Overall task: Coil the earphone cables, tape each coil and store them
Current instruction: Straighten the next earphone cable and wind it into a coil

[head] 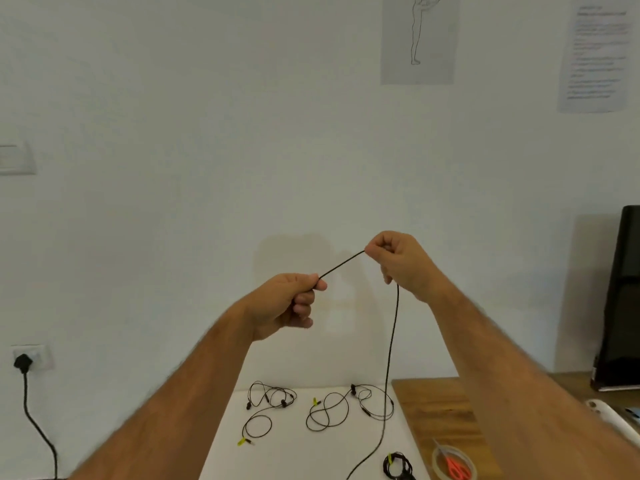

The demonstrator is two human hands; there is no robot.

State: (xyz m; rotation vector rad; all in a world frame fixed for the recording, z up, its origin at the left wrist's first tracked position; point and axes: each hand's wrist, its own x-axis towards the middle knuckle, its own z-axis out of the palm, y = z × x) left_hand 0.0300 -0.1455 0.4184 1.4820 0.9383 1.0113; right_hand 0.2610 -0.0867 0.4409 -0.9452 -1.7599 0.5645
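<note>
We read this as an office or study room: plain white wall (207,133) with printed sheets (594,53) taped up, light switch (15,159), plugged wall socket (31,356), wooden desk surface (436,410), black speaker-like box (621,299) at right.

Pale wall (207,133) with two paper sheets (417,39), light switch (15,159), plugged socket (33,356); wooden desk (436,410).

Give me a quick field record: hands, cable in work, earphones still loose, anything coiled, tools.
left hand: pinches cable, raised
right hand: pinches same cable, higher
held cable: taut between hands, rest hangs to white table
loose earphones: two, left set, right set, both uncoiled
coiled set: one, near front edge
tape roll: on wooden surface
scissors: orange handles, inside the roll
</note>
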